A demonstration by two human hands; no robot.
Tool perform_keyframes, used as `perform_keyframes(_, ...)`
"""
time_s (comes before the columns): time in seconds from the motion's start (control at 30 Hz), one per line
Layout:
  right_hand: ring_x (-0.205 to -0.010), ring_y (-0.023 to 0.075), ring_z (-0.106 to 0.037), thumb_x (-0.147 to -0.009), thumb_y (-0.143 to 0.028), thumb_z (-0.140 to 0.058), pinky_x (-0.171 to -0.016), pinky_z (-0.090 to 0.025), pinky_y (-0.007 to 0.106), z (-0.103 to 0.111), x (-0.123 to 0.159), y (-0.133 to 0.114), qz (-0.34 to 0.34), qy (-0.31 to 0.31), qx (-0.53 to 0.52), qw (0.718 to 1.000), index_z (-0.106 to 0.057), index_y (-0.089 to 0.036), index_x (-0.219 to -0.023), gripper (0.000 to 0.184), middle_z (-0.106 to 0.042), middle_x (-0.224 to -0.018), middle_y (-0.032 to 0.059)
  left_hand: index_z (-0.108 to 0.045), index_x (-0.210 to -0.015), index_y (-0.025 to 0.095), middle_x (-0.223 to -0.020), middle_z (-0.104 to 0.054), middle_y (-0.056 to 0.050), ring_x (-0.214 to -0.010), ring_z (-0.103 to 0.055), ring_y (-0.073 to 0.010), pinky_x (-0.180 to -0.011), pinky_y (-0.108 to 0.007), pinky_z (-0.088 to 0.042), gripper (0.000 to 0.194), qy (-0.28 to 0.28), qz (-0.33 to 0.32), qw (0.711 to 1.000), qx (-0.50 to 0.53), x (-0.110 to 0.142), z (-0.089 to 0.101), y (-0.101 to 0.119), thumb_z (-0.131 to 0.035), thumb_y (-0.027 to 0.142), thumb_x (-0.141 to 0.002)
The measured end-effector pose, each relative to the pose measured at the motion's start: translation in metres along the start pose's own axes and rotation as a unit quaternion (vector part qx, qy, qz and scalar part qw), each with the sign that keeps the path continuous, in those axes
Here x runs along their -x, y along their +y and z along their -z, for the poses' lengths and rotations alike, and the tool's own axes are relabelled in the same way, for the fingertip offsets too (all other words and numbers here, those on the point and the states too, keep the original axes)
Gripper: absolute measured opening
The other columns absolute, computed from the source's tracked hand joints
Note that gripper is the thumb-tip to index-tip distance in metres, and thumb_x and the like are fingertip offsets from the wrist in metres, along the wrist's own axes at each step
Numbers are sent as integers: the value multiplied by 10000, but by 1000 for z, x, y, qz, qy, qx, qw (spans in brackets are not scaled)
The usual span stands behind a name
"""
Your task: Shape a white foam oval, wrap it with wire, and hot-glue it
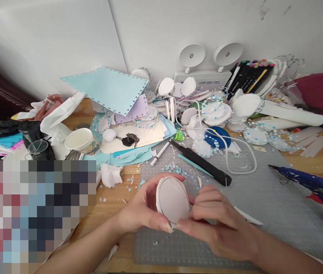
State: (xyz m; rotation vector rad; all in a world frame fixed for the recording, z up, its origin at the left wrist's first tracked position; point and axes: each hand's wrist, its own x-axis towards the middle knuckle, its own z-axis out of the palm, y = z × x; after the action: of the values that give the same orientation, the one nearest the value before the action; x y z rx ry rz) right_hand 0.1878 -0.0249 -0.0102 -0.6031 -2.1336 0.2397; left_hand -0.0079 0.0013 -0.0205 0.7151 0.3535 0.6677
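Note:
Both my hands hold a small white paper disc with a raised rim (173, 198) upright above the grey cutting mat (264, 198). My left hand (143, 207) curls round its left edge, thumb under the bottom. My right hand (218, 222) pinches the right and lower edge with closed fingers. Bits of blue and white confetti (175, 168) lie on the mat just beyond the disc.
A blue glue gun (318, 188) lies at the right. A black craft knife (204, 164) and white pen (160, 153) lie past my hands. A paper cup (80, 140), blue sheets (107, 89), white discs (215, 112), markers (249, 74) and a white paper roll (287, 112) crowd the back.

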Motion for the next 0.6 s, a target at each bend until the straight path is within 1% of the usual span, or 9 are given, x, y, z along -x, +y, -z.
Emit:
perform_keyframes(0.07, -743, 97, -572, -817, -86, -634, -805, -457, 253, -2, -1, -1, -8, 14, -8, 1000, -643, -227, -977, 213, -652, -721, -36, -585, -1179, 224, -978, -687, -58, -887, -631, -185, -783, -259, -466, 741, 6, 10, 1000, 8, 0, 0, -1, -881, 223, -500)
perform_keyframes(0.17, -725, 100, -584, -805, -91, -650, -822, -455, 265, -2, -2, -1, -3, 14, -10, 1000, -657, -238, -965, 217, -657, -711, -41, -608, -1162, 212, -964, -674, -41, -852, -612, -160, -762, -227, -455, 763, 13, 15, 1000, 13, 0, 2, -2, -894, 198, -454)
perform_keyframes(0.3, -789, 106, -600, -818, -83, -625, -847, -466, 269, 0, -4, 2, 5, -3, -8, 1000, -655, -230, -988, 227, -669, -771, -25, -601, -1182, 203, -940, -663, -31, -840, -593, -149, -730, -195, -445, 791, 28, 17, 999, 8, 1, 4, 0, -890, 192, -445)
perform_keyframes(0.37, -837, 116, -595, -838, -86, -590, -852, -480, 284, 2, -4, 4, 28, -5, -1, 1000, -652, -200, -989, 199, -669, -805, -4, -578, -1215, 195, -966, -667, -47, -868, -605, -167, -744, -207, -459, 787, 30, 20, 999, 10, 2, 4, 3, -869, 201, -483)
perform_keyframes(0.4, -860, 122, -593, -847, -89, -572, -851, -487, 293, 3, -4, 5, 36, 5, 0, 999, -650, -187, -989, 189, -665, -819, 7, -561, -1236, 189, -985, -670, -61, -870, -617, -178, -752, -224, -473, 773, 22, 23, 999, 17, 2, 3, 4, -849, 218, -520)
perform_keyframes(0.47, -887, 131, -590, -858, -85, -546, -850, -496, 310, 6, -6, 6, 37, 43, 1, 998, -646, -175, -979, 181, -650, -841, 21, -526, -1272, 173, -1030, -672, -96, -842, -647, -189, -735, -251, -506, 728, -8, 30, 998, 45, 2, 2, 7, -799, 268, -604)
perform_keyframes(0.53, -862, 126, -597, -845, -70, -556, -843, -500, 305, 8, -9, 6, 27, 70, 7, 997, -649, -187, -943, 179, -636, -837, 17, -507, -1291, 151, -1051, -672, -122, -805, -672, -188, -691, -246, -532, 688, -39, 39, 996, 75, 1, 1, 9, -752, 310, -668)
perform_keyframes(0.6, -785, 107, -604, -825, -63, -589, -832, -502, 279, 9, -12, 5, 3, 75, 9, 997, -650, -215, -876, 171, -624, -796, -2, -514, -1284, 116, -1007, -684, -129, -777, -691, -190, -648, -221, -541, 659, -53, 49, 993, 96, 1, 1, 8, -725, 340, -702)
